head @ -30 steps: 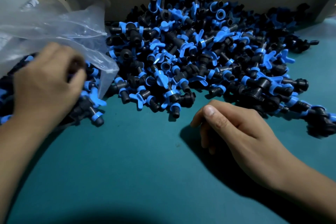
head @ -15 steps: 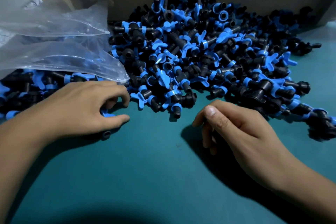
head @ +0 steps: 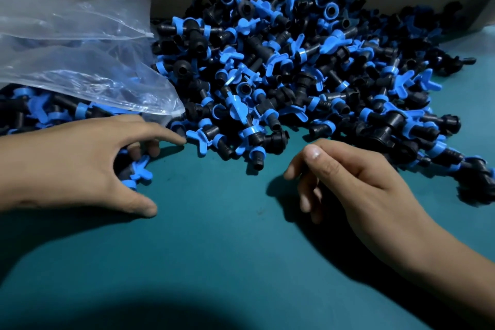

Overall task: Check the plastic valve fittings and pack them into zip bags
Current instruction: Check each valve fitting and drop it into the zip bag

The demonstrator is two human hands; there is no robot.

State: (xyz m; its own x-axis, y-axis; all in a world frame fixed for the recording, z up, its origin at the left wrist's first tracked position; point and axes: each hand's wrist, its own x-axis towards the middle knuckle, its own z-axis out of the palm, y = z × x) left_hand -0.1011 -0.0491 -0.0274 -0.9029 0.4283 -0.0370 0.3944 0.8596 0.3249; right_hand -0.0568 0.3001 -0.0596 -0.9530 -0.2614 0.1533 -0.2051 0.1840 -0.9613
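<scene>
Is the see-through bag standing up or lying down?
Lying down. The clear plastic bag lies crumpled on its side across black-and-blue fittings on the teal table.

Beyond the left hand's grip (head: 88, 166), smooth moulded plastic fittings (head: 281, 75), matt black with glossier blue handles, heap beside a clear, crinkled, glossy plastic bag (head: 80, 61) on the matt teal table (head: 227, 249).
</scene>
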